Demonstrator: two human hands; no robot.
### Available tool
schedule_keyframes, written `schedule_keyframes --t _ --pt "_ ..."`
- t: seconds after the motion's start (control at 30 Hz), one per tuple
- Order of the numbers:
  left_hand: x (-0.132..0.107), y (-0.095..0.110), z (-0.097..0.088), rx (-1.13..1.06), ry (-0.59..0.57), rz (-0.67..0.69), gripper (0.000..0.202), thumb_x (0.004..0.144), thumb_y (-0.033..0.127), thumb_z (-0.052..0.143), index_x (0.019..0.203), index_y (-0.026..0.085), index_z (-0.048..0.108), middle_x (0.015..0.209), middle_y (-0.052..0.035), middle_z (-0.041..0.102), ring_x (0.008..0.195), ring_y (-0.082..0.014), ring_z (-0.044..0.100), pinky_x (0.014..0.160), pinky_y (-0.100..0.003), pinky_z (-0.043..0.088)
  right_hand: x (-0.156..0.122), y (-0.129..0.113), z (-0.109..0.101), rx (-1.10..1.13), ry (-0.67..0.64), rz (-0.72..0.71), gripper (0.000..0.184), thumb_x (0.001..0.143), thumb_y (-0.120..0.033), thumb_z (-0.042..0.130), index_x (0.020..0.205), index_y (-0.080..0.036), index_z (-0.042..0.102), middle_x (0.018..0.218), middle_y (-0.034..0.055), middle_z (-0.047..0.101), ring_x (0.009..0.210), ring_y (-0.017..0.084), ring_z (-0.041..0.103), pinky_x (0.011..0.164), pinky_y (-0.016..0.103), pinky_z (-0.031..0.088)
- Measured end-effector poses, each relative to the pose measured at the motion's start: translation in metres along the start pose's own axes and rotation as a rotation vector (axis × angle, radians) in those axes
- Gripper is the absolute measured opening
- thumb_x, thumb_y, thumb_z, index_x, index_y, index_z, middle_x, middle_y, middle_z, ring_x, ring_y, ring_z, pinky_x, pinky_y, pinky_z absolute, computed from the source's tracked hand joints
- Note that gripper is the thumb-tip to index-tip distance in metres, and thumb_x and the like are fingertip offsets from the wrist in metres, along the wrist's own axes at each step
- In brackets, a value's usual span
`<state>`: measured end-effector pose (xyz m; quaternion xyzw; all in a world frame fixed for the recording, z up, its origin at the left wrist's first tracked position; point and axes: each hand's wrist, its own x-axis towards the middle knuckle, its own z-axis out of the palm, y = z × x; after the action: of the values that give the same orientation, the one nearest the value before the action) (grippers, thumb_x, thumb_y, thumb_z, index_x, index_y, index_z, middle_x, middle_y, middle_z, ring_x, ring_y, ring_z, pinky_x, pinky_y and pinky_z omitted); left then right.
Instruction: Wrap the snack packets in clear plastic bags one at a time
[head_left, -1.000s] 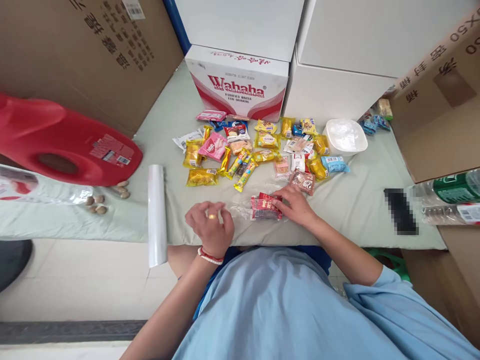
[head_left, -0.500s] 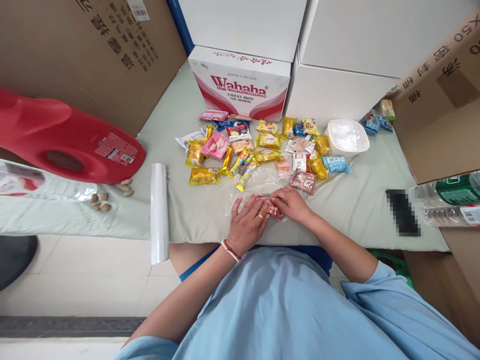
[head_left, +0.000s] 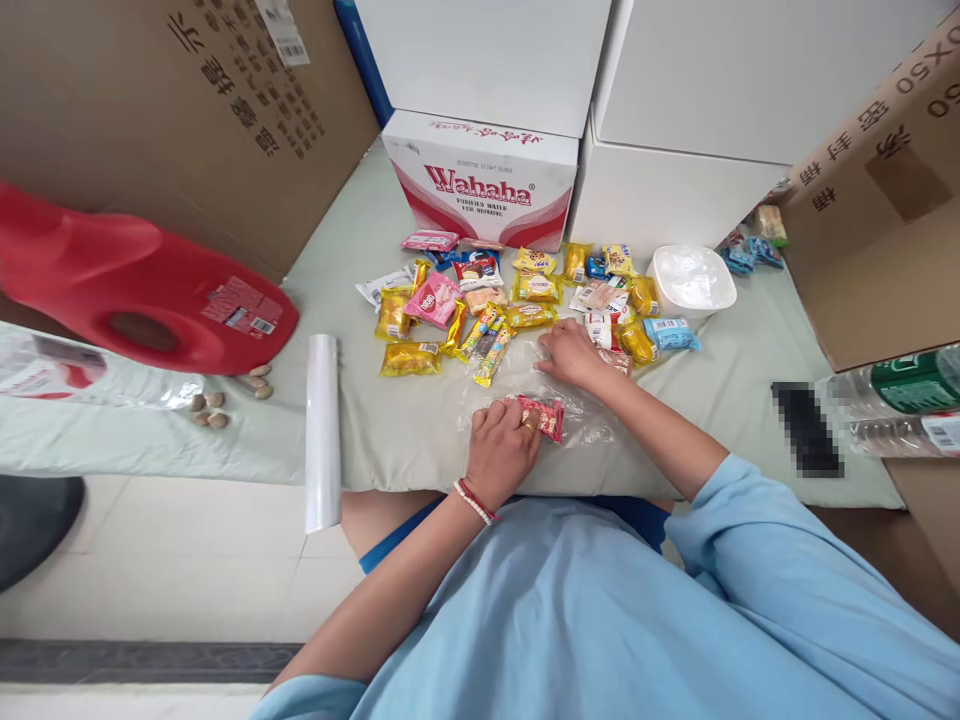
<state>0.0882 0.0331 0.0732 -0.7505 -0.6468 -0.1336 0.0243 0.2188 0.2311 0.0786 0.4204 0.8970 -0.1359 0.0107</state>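
Observation:
My left hand, with a ring and a bead bracelet, has its fingers curled over a red snack packet and holds it down on a sheet of clear plastic film. Farther forward, my right hand reaches over the film's far edge, thumb and fingers bent but apart. What lies under its fingertips is hidden. Just beyond are two thin yellow snack sticks, a yellow packet and a brownish-red packet, partly covered by my right hand.
Several wrapped snacks, among them a pink packet, spread before a Wahaha box. A white bowl stands right of them. A film roll overhangs the table's front edge. Left lies a red jug; right, plastic bottles.
My right hand has let go of the red packet and moved forward toward the other snacks. My left hand's fingers have curled more over the red packet, which stays in place.

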Motion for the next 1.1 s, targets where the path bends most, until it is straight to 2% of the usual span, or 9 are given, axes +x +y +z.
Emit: schedule_keyframes --t 0.1,0.23,0.4,0.53,0.63,0.73,0.8,0.93,1.1 --pt "0.002 0.001 -0.004 -0.016 -0.080 0.004 0.031 0.106 0.033 0.046 0.115 0.024 0.074 0.095 -0.0113 0.072 0.097 -0.0292 0.061 0.079 -0.043 0.035 0.009 0.002 -0.008 0.109 -0.065 -0.038 0.013 0.092 -0.021 0.066 0.095 -0.014 0.076 0.090 0.0110 0.073 0.101 0.027 0.060 0.089 0.035 0.042" --pt "0.003 0.002 -0.005 -0.045 -0.161 -0.010 0.032 0.107 0.032 0.045 0.121 0.023 0.072 0.090 -0.0097 0.075 0.095 -0.0288 0.063 0.078 -0.042 0.035 -0.017 -0.003 -0.024 0.335 -0.070 -0.187 0.014 0.094 -0.024 0.062 0.093 -0.015 0.073 0.075 0.0022 0.068 0.073 0.017 0.058 0.072 0.027 0.039" --pt "0.001 -0.001 0.000 -0.112 -0.168 -0.041 0.028 0.105 0.028 0.049 0.104 0.021 0.076 0.088 -0.0101 0.076 0.095 -0.0286 0.065 0.077 -0.042 0.038 -0.077 -0.028 -0.006 0.394 -0.079 -0.459 0.032 0.094 -0.013 0.052 0.119 -0.018 0.072 0.107 0.0093 0.077 0.097 0.020 0.068 0.084 0.029 0.049" --pt "-0.003 -0.015 0.007 -0.335 -0.130 -0.049 0.026 0.098 0.021 0.052 0.086 0.021 0.075 0.085 -0.0100 0.075 0.090 -0.0272 0.065 0.079 -0.042 0.045 -0.104 -0.043 0.026 0.439 -0.045 -0.444 0.055 0.097 -0.010 0.045 0.150 -0.020 0.055 0.135 0.0129 0.070 0.121 0.023 0.066 0.100 0.036 0.052" --pt "-0.009 -0.031 0.008 -0.689 -0.112 -0.083 0.026 0.094 0.021 0.052 0.082 0.023 0.076 0.083 -0.0066 0.076 0.086 -0.0236 0.067 0.082 -0.039 0.050 -0.110 -0.048 0.036 0.383 -0.058 -0.382 0.056 0.099 -0.012 0.046 0.155 -0.023 0.050 0.135 0.0125 0.069 0.123 0.025 0.064 0.101 0.038 0.052" --pt "-0.016 -0.049 0.007 -1.080 -0.090 -0.313 0.021 0.090 0.030 0.058 0.084 0.023 0.077 0.084 -0.0049 0.078 0.083 -0.0215 0.071 0.084 -0.036 0.054 -0.111 -0.053 0.032 0.272 -0.111 -0.311 0.056 0.101 -0.014 0.047 0.156 -0.026 0.049 0.122 0.0116 0.072 0.107 0.025 0.066 0.088 0.035 0.054" --pt "-0.016 -0.063 0.005 -1.195 0.060 -0.583 0.024 0.090 0.035 0.058 0.087 0.020 0.076 0.079 -0.0046 0.076 0.077 -0.0205 0.069 0.081 -0.035 0.055 -0.112 -0.057 0.025 0.200 -0.148 -0.322 0.053 0.102 -0.019 0.050 0.155 -0.027 0.051 0.117 0.0116 0.071 0.102 0.025 0.066 0.082 0.033 0.053" --pt "-0.001 -0.087 0.007 -0.907 0.370 -0.838 0.042 0.097 0.050 0.048 0.110 0.018 0.072 0.108 -0.0107 0.074 0.105 -0.0252 0.068 0.104 -0.044 0.050 -0.112 -0.064 0.015 0.117 -0.169 -0.374 0.046 0.105 -0.041 0.054 0.150 -0.030 0.059 0.114 0.0124 0.070 0.106 0.027 0.063 0.080 0.033 0.052" --pt "0.009 -0.086 0.014 -0.566 0.016 -0.599 0.047 0.071 0.057 0.079 0.100 0.020 0.074 0.148 -0.0169 0.057 0.151 -0.0435 0.032 0.124 -0.064 0.025 -0.110 -0.062 0.012 0.110 -0.185 -0.378 0.043 0.106 -0.046 0.052 0.146 -0.032 0.063 0.110 0.0108 0.069 0.099 0.025 0.063 0.077 0.032 0.050"
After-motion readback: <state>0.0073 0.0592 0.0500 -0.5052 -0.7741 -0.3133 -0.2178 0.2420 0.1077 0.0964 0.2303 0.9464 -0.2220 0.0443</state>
